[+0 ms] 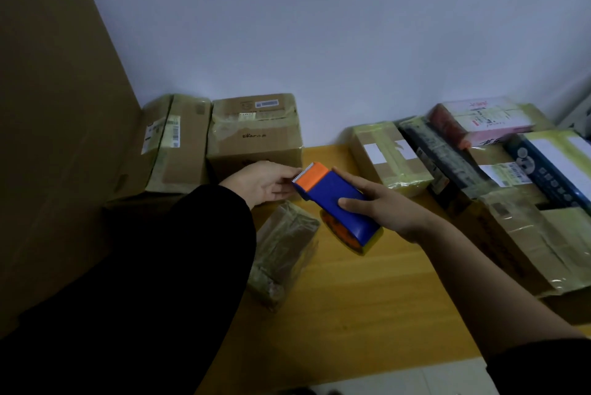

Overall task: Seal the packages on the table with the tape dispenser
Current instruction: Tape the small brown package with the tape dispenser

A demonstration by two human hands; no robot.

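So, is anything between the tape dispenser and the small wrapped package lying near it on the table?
Nothing visible. The right hand holds the tape dispenser, and the small wrapped package lies just below and left of it in the view. The left hand is at the dispenser's orange cutter end, off that path.

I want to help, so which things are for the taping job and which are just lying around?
For the job: tape dispenser, gripped by the right hand; left hand at its toothed end; small wrapped package on the table; cardboard boxes at the back; stacked packages on the right.
Not part of it: tall brown board on the left; white wall.
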